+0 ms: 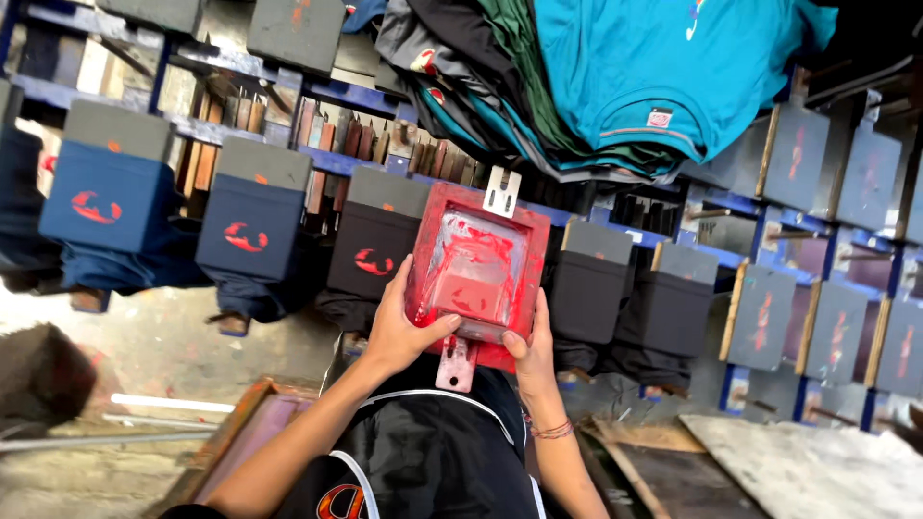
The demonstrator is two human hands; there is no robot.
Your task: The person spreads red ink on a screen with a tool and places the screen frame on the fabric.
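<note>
Garment under red screen frame (pixel 478 272) hidden

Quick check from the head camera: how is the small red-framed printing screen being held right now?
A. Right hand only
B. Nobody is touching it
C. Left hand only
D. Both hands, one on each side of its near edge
D: the left hand and the right hand each grip a side of the small red-framed printing screen, thumbs on its ink-smeared near edge.
</note>
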